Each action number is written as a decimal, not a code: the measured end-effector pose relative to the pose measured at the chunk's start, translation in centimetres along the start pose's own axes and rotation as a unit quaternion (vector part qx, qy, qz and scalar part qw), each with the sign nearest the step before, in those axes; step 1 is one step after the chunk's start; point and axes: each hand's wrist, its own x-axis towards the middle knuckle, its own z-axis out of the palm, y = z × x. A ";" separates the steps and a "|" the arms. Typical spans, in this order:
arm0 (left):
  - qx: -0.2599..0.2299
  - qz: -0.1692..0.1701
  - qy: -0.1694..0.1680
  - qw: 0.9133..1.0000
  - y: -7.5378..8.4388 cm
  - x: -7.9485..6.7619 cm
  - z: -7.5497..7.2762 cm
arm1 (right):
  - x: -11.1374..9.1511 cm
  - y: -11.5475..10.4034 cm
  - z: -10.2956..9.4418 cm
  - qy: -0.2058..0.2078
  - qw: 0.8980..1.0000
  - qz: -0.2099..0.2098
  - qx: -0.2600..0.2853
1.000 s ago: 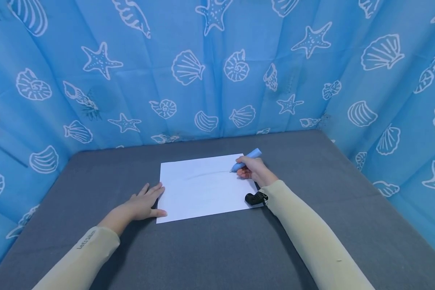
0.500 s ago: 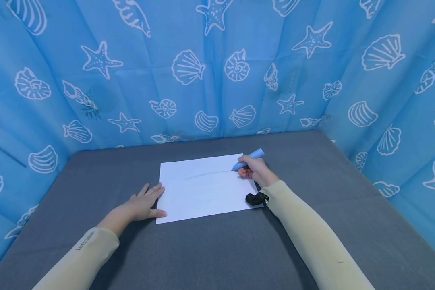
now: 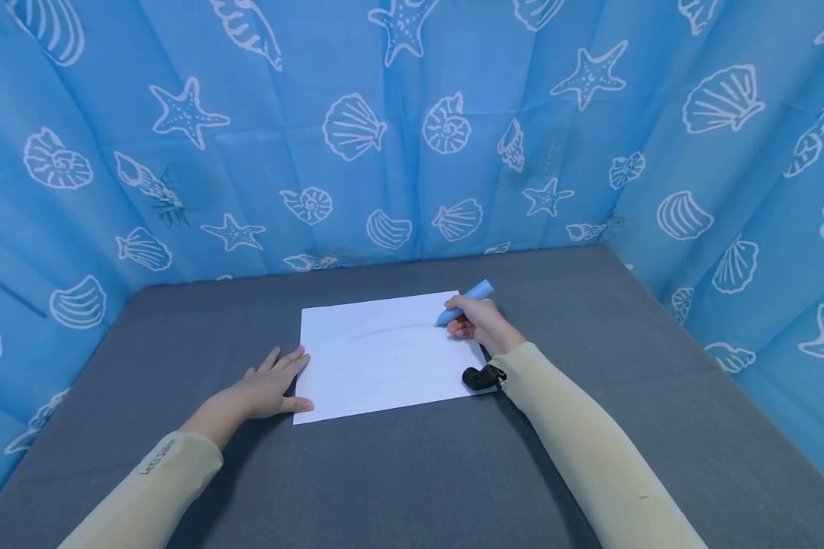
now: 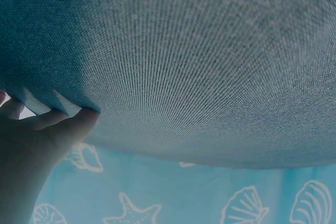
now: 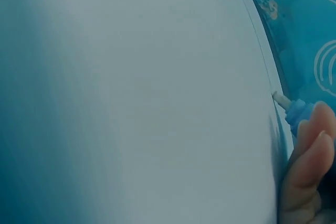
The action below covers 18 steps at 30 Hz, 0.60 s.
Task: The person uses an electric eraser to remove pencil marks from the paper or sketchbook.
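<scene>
A white sheet of paper (image 3: 378, 374) lies on the grey table, with a thin curved line (image 3: 391, 330) across its upper part. My right hand (image 3: 479, 320) pinches a light blue marker (image 3: 479, 291) near the sheet's upper right. In the right wrist view the tip of the marker (image 5: 281, 99) meets the paper at the end of that line. My left hand (image 3: 266, 386) rests with spread fingers at the sheet's left edge, the thumb lying over its lower left corner. The left wrist view shows the left hand's fingers (image 4: 73, 127) stretched out over the grey cloth.
The table's grey cloth (image 3: 384, 488) extends around the sheet on all sides. Blue curtains (image 3: 398, 175) with white shells and starfish stand behind and to the right. A black wrist camera (image 3: 482, 377) hangs from the right sleeve over the paper's lower right corner.
The marker in my right hand shifts very slightly to the right, then back left, its tip staying near the line's right end. My left hand keeps its place on the paper's edge.
</scene>
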 end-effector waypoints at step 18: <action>-0.003 0.001 -0.001 1.000 -0.1 0.0 0.0 | 0.0 0.3 0.2 0.006 1.000 -0.013 0.004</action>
